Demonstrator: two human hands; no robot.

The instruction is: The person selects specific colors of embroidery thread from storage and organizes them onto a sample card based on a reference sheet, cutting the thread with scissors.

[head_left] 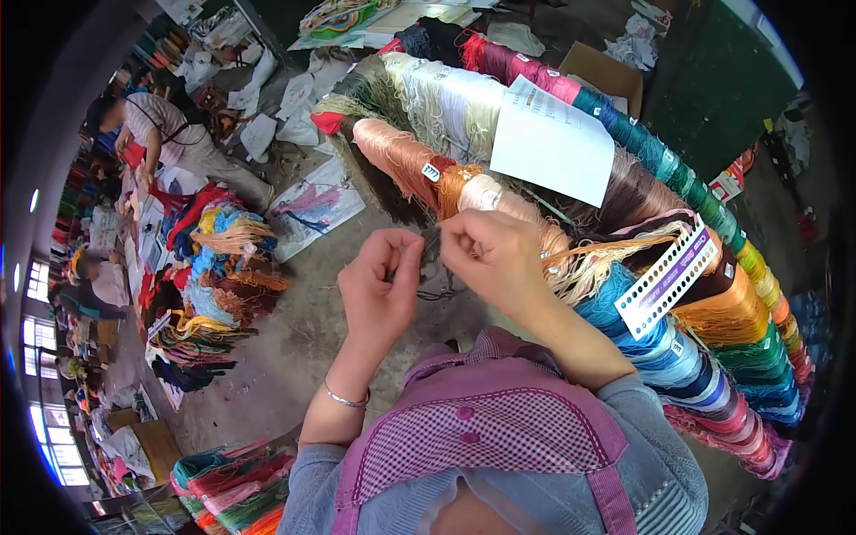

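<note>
My left hand (385, 278) is curled in front of my chest, its thumb pressed against the fingers; a silver bracelet (346, 396) circles that wrist. Close beside it, my right hand (489, 253) makes a pinch, fingertips turned toward the left hand. Whatever either pinch holds is too fine to make out. Just beyond the right hand lies a row of thread skeins, with peach thread (392, 156) and pale pink thread (486, 193) nearest. A card with rows of colored dots (667, 278) hangs over the blue thread (615, 294), next to loose cream and orange strands (597, 259).
A white paper sheet (553, 138) lies across the skeins. Another row of colored skeins (660, 152) runs behind, near a cardboard box (606, 76). To the left, thread bundles (223, 259) cover a table where another person (178, 134) bends over. More skeins (236, 486) stand at lower left.
</note>
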